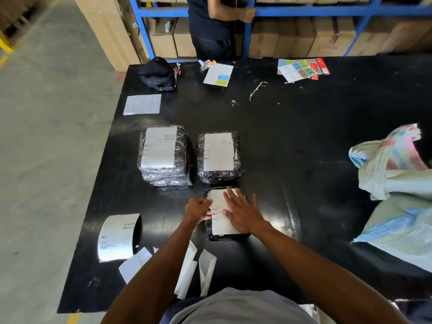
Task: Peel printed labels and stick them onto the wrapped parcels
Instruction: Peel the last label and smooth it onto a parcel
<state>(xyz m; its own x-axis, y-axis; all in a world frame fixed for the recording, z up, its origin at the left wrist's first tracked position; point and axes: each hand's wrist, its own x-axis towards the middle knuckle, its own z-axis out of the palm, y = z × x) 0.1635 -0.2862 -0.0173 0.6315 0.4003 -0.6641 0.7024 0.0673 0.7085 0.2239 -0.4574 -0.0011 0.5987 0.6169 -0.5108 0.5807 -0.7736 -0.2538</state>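
Three black plastic-wrapped parcels lie on the black table (292, 141). The near parcel (224, 236) carries a white printed label (222, 226). My right hand (243, 211) lies flat on that label with fingers spread. My left hand (198, 208) presses the label's left edge with curled fingers. Behind it, a second parcel (219, 155) and a stack of parcels (163, 153) to its left each bear a white label on top. A curled strip of printed labels (117, 237) rests at the near left.
Peeled white backing papers (187, 270) lie by the front edge. A blank sticker sheet (143, 104), a black cap (156, 73), coloured sticker sheets (301, 69) and a note sheet (218, 74) sit further back. Woven sacks (397, 183) crowd the right. A person (212, 26) stands by blue shelving.
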